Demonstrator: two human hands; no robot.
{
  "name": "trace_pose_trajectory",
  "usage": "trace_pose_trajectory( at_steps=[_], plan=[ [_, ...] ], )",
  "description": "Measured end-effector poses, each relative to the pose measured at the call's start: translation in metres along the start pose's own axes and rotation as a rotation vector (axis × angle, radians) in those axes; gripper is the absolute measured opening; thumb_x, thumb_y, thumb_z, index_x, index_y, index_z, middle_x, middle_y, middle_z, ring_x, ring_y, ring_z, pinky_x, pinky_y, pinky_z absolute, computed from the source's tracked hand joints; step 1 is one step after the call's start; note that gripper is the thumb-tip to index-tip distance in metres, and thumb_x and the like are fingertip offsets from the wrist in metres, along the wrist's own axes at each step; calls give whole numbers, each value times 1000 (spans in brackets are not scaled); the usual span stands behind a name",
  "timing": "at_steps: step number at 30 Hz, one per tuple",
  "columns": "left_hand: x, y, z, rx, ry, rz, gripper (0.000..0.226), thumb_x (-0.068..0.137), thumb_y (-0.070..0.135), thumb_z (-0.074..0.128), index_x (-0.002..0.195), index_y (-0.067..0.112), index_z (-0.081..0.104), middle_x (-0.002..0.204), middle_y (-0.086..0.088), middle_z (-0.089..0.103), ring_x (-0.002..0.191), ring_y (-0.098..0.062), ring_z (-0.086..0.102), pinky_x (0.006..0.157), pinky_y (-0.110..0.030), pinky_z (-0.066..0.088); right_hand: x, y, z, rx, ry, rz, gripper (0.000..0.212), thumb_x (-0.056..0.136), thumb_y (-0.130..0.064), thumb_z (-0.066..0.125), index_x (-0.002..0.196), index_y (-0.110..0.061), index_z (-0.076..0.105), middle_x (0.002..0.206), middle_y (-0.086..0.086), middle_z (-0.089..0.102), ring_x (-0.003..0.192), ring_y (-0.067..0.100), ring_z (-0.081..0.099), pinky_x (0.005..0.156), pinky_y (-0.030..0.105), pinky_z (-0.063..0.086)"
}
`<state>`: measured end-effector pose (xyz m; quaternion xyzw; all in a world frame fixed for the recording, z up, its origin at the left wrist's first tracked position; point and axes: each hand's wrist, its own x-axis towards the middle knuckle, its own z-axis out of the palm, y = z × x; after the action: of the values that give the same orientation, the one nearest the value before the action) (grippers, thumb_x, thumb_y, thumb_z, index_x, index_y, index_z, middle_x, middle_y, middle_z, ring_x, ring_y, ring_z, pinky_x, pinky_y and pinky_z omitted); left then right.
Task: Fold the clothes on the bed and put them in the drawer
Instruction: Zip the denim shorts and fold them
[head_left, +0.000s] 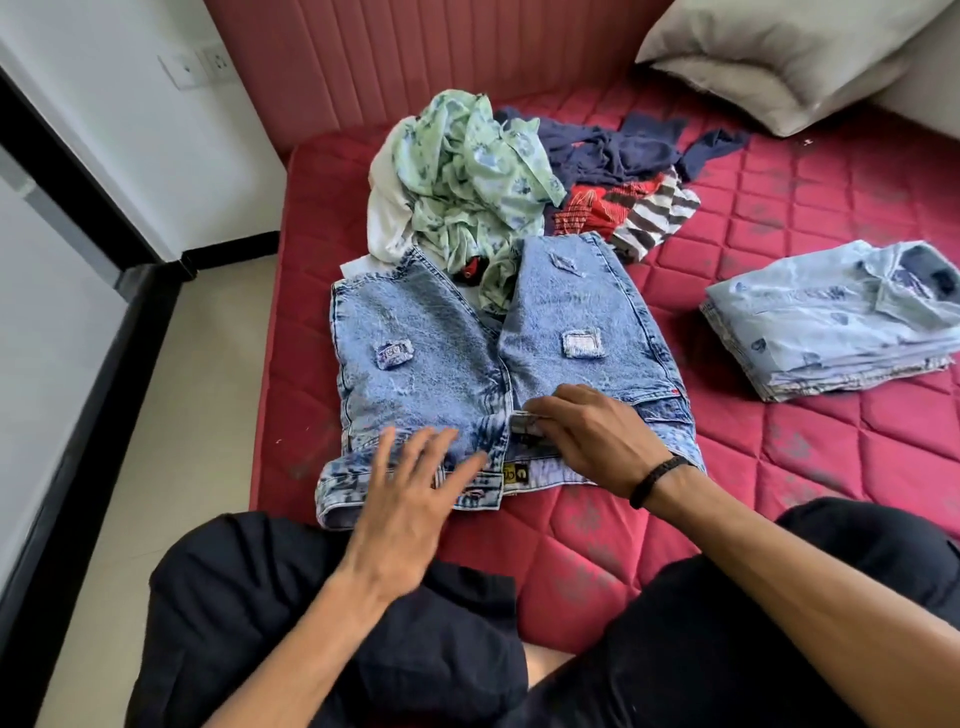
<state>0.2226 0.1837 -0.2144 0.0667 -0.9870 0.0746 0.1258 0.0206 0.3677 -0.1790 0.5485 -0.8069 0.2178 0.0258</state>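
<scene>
Head view is showing you partway through: your left hand (415, 480) is pressing flat, fingers spread, on the denim shorts (498, 364) near the mattress's (779, 467) front-left edge, while your right hand (587, 439) is pinching the fly. One folded shirt (831, 322) is waiting toward the right edge; an unfolded pile (493, 176) (several garments) is lying by the headboard, and no drawer is showing

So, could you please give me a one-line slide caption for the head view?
Both hands, left hand and right hand, flatten denim shorts on the red mattress beside a folded shirt.
</scene>
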Motion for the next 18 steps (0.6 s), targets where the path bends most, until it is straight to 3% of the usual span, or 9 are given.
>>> trace_pose_trajectory(
  at_steps=[2,5,7,9,11,14,18],
  plan=[
    [11,0,17,-73,-49,104,60,77,9,78,132,30,62,131,2,60,125,-24,51,115,-47,30,2,1,1,1,-4,-2,25,101,-28,51,116,-20,68,92,2,63,85,29,64,65,43,56],
    [33,-16,25,-361,-54,11,21,90,30,73,111,28,74,106,11,71,102,-15,61,94,-34,43,6,4,0,34,6,20,33,98,-31,41,111,-18,69,95,3,64,87,30,64,65,45,56],
    [46,-25,19,-674,-100,-152,21,91,44,72,104,29,78,98,15,75,91,-6,66,82,-30,49,8,3,-1,62,11,35,38,96,-34,39,112,-18,70,99,2,64,89,30,65,67,45,56],
    [54,-30,21,-1032,-134,-352,17,93,43,71,99,28,79,89,14,75,81,-1,65,74,-27,47,14,4,-1,82,2,48,43,96,-39,37,115,-20,70,102,1,64,93,30,65,70,45,56],
    [55,-30,30,-1329,-105,-506,15,95,37,70,94,23,77,88,4,75,83,-7,66,81,-29,48,21,5,3,101,-31,26,42,97,-42,38,115,-23,70,102,1,63,93,28,64,71,44,56],
    [54,-27,39,-1467,-103,-566,18,95,34,73,97,16,76,94,-13,74,89,-15,65,88,-39,48,23,2,16,77,-103,-120,26,102,-32,48,108,-24,72,100,0,61,93,26,61,70,46,55],
    [58,-18,43,-1460,-144,-502,20,93,37,75,97,18,77,93,-1,76,88,-13,67,84,-37,52,16,-7,30,5,-217,-308,13,98,-17,61,104,-27,66,106,-3,58,97,23,56,78,43,53]
  ],
)
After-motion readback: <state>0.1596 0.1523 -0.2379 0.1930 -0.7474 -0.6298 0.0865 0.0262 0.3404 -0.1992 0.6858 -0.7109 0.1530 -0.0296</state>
